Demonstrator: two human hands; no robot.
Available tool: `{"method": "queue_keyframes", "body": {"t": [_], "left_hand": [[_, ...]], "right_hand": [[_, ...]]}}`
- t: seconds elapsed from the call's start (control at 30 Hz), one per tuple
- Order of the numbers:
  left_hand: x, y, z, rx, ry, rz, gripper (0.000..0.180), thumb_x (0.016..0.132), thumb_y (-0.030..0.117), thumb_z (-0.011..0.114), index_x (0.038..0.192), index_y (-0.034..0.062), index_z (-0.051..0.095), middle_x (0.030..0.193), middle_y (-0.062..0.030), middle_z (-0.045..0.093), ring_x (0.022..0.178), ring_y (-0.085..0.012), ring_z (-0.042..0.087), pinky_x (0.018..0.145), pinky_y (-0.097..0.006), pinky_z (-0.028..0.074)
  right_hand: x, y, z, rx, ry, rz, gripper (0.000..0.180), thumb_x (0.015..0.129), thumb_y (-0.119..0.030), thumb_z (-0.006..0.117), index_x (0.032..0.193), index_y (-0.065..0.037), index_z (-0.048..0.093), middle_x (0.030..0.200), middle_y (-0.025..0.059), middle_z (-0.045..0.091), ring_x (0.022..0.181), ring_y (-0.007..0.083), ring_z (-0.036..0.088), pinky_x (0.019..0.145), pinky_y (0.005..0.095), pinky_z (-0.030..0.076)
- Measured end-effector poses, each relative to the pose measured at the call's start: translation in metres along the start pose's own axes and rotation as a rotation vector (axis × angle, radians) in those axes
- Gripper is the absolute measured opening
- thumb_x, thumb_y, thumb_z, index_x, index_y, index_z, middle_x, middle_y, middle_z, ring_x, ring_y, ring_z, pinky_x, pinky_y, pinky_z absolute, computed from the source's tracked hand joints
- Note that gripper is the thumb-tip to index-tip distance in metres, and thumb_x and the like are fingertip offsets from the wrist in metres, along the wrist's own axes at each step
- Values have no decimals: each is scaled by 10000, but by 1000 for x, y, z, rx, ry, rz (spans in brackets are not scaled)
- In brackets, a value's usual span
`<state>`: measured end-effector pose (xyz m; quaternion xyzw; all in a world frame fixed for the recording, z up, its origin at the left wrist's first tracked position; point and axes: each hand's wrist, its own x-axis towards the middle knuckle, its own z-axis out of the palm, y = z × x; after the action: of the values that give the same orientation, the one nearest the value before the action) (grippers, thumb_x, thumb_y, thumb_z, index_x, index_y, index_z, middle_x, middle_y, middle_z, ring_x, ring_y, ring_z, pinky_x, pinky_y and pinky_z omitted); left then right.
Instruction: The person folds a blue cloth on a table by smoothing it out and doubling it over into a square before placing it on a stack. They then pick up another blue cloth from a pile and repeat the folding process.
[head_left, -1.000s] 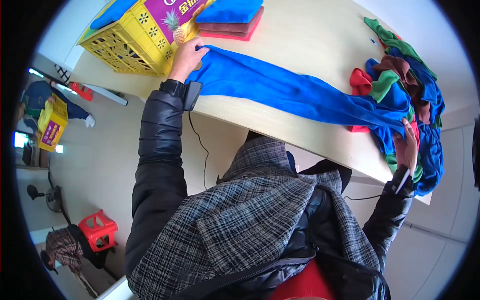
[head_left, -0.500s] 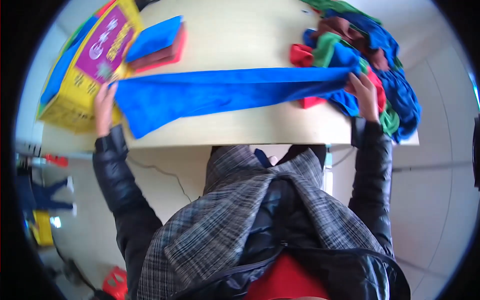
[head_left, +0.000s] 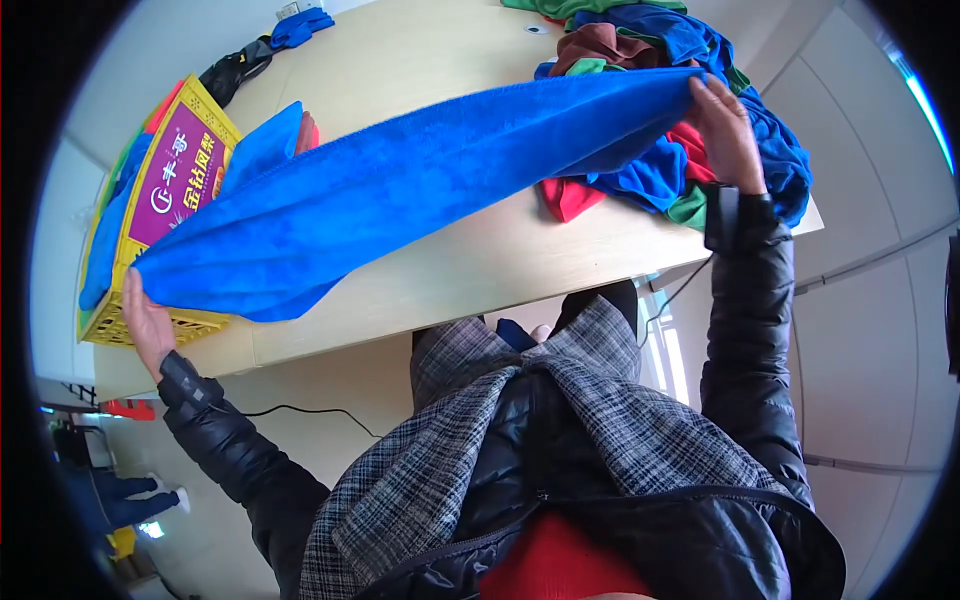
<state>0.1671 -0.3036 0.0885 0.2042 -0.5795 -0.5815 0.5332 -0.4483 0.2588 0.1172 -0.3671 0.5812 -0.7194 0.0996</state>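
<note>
A blue cloth (head_left: 400, 185) is stretched out between my two hands above the table. My left hand (head_left: 148, 322) pinches its near left end, beside the front of the yellow crate (head_left: 185, 325). My right hand (head_left: 727, 130) grips the opposite end, raised in front of a heap of cloths. Between the hands the cloth hangs in a long slanting band, folded over on itself, its lower edge sagging at the left. Behind it, partly hidden, is a small stack of folded cloths (head_left: 268, 150), blue on top with brown and red at its side.
Loose blue, green, brown and red cloths (head_left: 640, 185) are heaped at the table's right. The crate at the left holds folded cloths and has a purple panel. A black item (head_left: 238, 70) and a blue cloth (head_left: 302, 27) lie farther back on the table (head_left: 390, 300).
My left hand has moved down and to the left, my right hand up, so the blue cloth slants and shows more of its width. The view has also turned.
</note>
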Motion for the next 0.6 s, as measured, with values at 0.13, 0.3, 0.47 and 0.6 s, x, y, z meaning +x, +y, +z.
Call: {"method": "queue_keyframes", "body": {"t": [0.13, 0.3, 0.47, 0.6], "left_hand": [[-24, 49, 40, -284, 190, -26, 486, 1053, 312, 546, 1422, 1, 487, 1438, -173, 537, 1301, -282, 522, 1135, -447, 379], [-23, 72, 66, -327, 347, -38, 546, 1054, 373, 524, 1455, 8, 459, 1502, -182, 482, 1347, -318, 482, 1161, -492, 345], [-37, 32, 128, -418, 63, -424, 635, 1025, 470, 540, 1453, 6, 464, 1476, -165, 515, 1319, -331, 510, 1156, -496, 358], [-15, -21, 78, -459, -62, -551, 560, 968, 421, 663, 1370, 46, 554, 1374, -145, 606, 1228, -302, 580, 1120, -481, 401]], "right_hand": [[-3, -37, -11, 188, -23, -53, 236, 1028, -185, 595, 1223, -62, 645, 1116, 33, 696, 1023, 137, 655, 925, 297, 511], [15, -40, -9, 227, -55, -13, 301, 1025, -218, 601, 1276, -53, 607, 1105, 45, 695, 1046, 143, 643, 949, 308, 495], [28, 6, -1, 43, 29, 120, 314, 1026, -255, 603, 1267, -53, 609, 1081, 35, 694, 1004, 133, 651, 909, 301, 515], [30, 36, 24, 158, -142, 297, 189, 998, -264, 653, 1099, -106, 675, 933, -25, 685, 798, 63, 616, 727, 222, 493]]}}
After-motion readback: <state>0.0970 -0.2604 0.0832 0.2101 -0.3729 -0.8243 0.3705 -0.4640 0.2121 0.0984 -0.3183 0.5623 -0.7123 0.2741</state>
